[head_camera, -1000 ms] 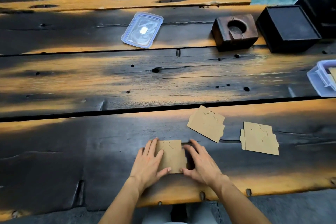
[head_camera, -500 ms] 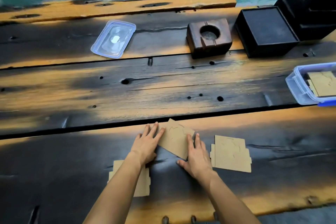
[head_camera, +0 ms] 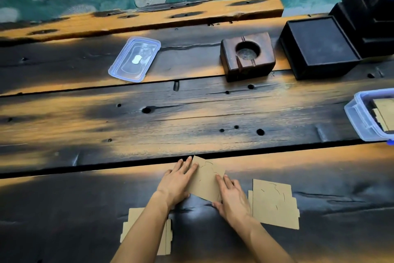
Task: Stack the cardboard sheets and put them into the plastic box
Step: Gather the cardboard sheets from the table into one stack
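Note:
Three brown cardboard sheets lie on the near plank of the wooden table. The middle sheet [head_camera: 205, 179] lies turned at an angle between my hands. My left hand [head_camera: 178, 179] rests flat on its left edge with straight fingers. My right hand [head_camera: 231, 195] lies flat on its right side, thumb at the lower corner. A second sheet [head_camera: 274, 204] lies flat just right of my right hand. A third sheet [head_camera: 166, 237] lies near the front edge, mostly under my left forearm. The clear plastic box [head_camera: 362, 119] stands at the right edge with cardboard inside.
The box's clear lid [head_camera: 134, 59] lies at the back left of the table. A dark wooden block with a round hollow [head_camera: 247, 55] and a black square box [head_camera: 319, 47] stand at the back right. A gap [head_camera: 106, 166] runs between the planks.
Both hands left the near sheet and went forward to the angled middle sheet, where they now lie flat. The view has shifted, bringing the plastic box further into sight.

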The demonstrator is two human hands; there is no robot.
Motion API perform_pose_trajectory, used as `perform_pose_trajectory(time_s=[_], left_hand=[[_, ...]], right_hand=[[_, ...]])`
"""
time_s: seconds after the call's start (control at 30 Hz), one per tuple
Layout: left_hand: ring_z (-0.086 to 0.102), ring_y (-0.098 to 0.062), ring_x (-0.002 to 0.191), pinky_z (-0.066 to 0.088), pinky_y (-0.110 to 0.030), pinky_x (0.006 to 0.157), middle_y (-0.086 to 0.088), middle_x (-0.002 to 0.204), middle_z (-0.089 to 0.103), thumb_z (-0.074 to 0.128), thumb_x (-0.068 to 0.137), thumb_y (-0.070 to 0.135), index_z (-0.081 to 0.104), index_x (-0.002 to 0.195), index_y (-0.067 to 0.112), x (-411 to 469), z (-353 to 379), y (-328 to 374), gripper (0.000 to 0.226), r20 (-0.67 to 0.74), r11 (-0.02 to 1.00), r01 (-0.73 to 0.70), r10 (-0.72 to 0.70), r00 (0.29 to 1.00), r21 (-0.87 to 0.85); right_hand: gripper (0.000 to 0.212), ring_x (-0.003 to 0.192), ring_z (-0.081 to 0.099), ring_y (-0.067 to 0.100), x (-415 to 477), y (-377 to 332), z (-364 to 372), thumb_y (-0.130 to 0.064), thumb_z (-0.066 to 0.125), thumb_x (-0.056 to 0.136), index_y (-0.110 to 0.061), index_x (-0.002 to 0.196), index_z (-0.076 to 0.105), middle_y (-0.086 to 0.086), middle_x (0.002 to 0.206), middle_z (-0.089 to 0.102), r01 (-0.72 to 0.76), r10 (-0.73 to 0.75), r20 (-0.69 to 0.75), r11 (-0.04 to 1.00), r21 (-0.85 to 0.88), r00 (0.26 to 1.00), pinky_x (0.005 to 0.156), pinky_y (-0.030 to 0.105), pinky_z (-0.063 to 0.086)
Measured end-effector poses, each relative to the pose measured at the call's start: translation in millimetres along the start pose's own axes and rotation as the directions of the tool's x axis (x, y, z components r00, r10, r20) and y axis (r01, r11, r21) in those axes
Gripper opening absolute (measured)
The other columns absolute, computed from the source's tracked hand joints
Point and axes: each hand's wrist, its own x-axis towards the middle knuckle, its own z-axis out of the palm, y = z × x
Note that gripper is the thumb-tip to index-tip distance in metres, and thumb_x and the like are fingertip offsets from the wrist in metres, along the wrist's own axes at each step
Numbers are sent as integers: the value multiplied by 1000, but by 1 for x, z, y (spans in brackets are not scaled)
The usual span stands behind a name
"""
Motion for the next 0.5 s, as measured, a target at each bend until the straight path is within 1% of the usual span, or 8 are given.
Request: perform_pose_trajectory(time_s=[0.17, 0.3, 0.5], left_hand=[[1, -27, 160, 26, -45, 123, -6, 174, 6, 74, 91, 29, 4, 165, 25, 1, -3, 6, 102, -39, 1000, -13, 13, 999, -24], [3, -29, 160, 26, -46, 123, -10, 169, 19, 75, 89, 27, 8, 164, 24, -9, -5, 1, 100, -64, 998, -34, 31, 997, -47], [8, -31, 159, 25, -44, 124, -13, 165, 24, 75, 89, 39, 12, 163, 24, -44, -4, -30, 99, -81, 999, -32, 29, 996, -34]], right_hand=[[84, 145, 28, 26, 0, 5, -6, -43, 66, 95, -22, 161, 20, 3, 161, 32, 22, -21, -42, 999, 23, 999, 118, 38, 34], [85, 146, 28, 24, -3, -5, -7, -45, 68, 93, -23, 160, 21, 0, 162, 33, 41, -39, -50, 999, 25, 998, 118, 37, 35], [84, 145, 30, 23, -6, -35, -3, -42, 70, 93, -20, 159, 23, 1, 160, 35, 111, -110, -47, 994, 9, 993, 119, 36, 33]])
